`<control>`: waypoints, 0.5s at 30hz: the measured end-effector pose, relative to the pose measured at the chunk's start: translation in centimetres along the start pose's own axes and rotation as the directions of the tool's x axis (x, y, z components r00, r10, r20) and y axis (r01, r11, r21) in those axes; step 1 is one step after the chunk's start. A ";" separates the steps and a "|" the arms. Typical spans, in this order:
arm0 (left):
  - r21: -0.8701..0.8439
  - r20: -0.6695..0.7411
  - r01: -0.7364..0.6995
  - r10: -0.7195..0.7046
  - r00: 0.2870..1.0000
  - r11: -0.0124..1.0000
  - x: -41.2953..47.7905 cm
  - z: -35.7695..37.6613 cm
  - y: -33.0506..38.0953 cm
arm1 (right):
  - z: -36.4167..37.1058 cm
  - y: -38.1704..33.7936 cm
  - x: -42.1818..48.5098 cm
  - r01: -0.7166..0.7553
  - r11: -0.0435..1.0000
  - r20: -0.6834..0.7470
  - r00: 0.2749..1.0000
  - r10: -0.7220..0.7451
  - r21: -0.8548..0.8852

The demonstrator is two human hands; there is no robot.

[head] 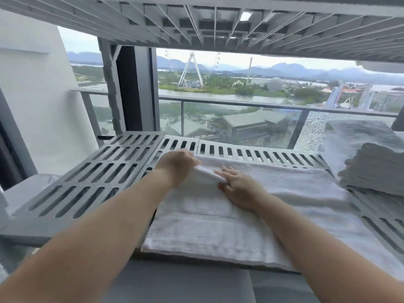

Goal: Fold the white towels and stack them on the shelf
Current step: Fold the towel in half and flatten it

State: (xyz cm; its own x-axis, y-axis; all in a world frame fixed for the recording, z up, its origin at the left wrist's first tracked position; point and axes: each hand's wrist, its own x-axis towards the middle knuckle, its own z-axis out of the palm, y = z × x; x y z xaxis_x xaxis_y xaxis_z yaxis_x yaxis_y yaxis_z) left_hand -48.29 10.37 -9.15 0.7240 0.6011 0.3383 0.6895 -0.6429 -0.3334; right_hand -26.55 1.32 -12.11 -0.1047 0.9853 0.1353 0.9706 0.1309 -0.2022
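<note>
A white towel (218,226) lies flat on the slotted grey shelf (87,184). The left hand (175,169) grips a raised fold of it. The right hand (239,190) rests flat on the cloth, fingers straight. A stack of folded towels (360,162) sits to the right. Beyond are a glass balcony railing (229,101) and a Ferris wheel (192,68).

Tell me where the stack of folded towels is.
In the head view, the stack of folded towels sits at the far right of the slotted shelf, just right of the spread towel.
</note>
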 end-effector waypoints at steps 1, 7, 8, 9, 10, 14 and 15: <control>0.042 0.012 0.001 -0.001 1.000 0.999 0.0 0.1 0.0 | 0.0 0.0 -0.1 -0.004 1.000 0.022 1.000 0.004 -0.015; -0.167 0.186 0.223 -0.191 0.964 0.960 -1.2 0.2 -1.0 | -0.7 -1.2 -0.4 -0.007 1.000 -0.001 1.000 0.007 0.011; -0.144 0.182 0.243 -0.216 0.959 0.959 -1.1 0.0 -1.4 | -0.7 -1.4 -0.4 -0.004 1.000 -0.026 1.000 0.004 0.014; -0.108 0.172 0.259 -0.238 0.956 0.960 -1.0 -0.3 -1.7 | -0.6 -1.5 -0.4 0.001 1.000 -0.047 0.999 0.000 0.008; -0.064 0.143 0.264 -0.253 0.957 0.963 -0.9 -0.6 -1.8 | -0.5 -1.6 -0.4 0.001 1.000 -0.068 0.998 -0.001 0.004; 0.041 -0.075 0.279 -0.276 0.958 0.959 0.0 -1.9 -1.6 | -0.4 -1.8 0.0 -0.053 0.996 -0.253 0.965 0.070 0.074; 0.037 -0.102 0.278 -0.273 0.957 0.960 -0.1 -1.7 -1.7 | -0.4 -1.8 0.1 -0.060 0.994 -0.289 0.953 0.086 0.097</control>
State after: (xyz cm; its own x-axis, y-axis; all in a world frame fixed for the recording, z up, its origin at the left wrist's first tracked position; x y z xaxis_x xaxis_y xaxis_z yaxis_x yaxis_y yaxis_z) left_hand -49.50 10.58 -7.08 0.5025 0.7023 0.5043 0.8638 -0.4327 -0.2582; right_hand -28.24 1.10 -11.36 0.0460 0.9186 0.3924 0.9495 0.0818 -0.3029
